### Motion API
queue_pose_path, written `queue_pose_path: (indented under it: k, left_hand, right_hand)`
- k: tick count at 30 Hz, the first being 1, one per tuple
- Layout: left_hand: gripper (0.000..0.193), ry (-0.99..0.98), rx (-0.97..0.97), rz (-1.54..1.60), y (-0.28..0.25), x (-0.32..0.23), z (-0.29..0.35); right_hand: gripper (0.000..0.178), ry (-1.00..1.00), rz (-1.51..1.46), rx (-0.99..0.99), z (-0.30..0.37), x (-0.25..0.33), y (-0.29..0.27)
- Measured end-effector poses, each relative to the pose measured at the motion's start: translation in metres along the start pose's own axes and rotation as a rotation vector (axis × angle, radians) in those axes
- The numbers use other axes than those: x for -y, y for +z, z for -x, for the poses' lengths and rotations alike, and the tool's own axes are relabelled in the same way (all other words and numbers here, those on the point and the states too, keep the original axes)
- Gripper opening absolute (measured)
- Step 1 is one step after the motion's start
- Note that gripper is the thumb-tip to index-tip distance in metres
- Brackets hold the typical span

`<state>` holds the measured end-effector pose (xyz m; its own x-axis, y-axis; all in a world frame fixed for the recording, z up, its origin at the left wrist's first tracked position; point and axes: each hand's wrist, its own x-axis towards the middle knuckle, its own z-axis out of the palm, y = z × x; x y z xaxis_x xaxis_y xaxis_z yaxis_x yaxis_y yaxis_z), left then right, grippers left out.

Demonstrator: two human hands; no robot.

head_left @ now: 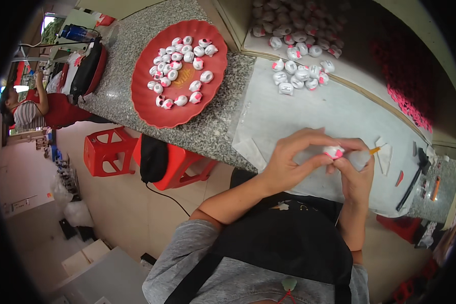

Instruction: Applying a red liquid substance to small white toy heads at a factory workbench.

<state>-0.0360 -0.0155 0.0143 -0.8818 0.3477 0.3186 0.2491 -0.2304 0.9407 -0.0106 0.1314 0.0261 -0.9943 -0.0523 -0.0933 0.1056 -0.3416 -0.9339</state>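
Between both hands, over the white-covered worktop, is a small white figure with a pink part [333, 152]. My left hand [291, 159] pinches it between thumb and fingertips. The thumb of my right hand [357, 175] presses against it from the other side. Tucked in my right hand is a translucent squeeze bottle [358, 159] with a yellow-orange nozzle pointing right, away from the figure. Beyond my hands, several matching white-and-pink figures [301, 74] lie loose on the white sheet [278, 111].
A red scalloped plate [142, 86] of similar figures stands at left. More figures [294, 23] and a pink pile [405, 96] fill the back shelf. A black-handled tool [410, 187] and orange pen [435, 188] lie right. Red stools [104, 152] and another person [40, 109] are left.
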Motion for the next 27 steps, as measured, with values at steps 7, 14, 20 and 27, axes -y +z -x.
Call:
queue_pose_path:
  k: [7,14,20,27]
  left_hand:
    - [0.040,0.268,-0.690,-1.030,-0.101,-0.037,-0.023]
    - [0.032,0.319,0.001,-1.114,-0.041,0.006,-0.084]
    - [0.022,0.429,0.145,-1.407,-0.022,0.035,-0.116]
    - [0.014,-0.016,-0.008,-0.388,-0.016,0.008,-0.088]
  right_hand:
    - [0.053,-0.048,0.190,-0.109,-0.009,0.008,-0.010]
    - [0.034,-0.083,0.009,-0.100,0.011,0.011,-0.026]
    - [0.031,-0.060,0.040,-0.167,0.020,0.012,-0.032]
    - [0.037,-0.111,0.020,-0.242,0.026,0.019,-0.045]
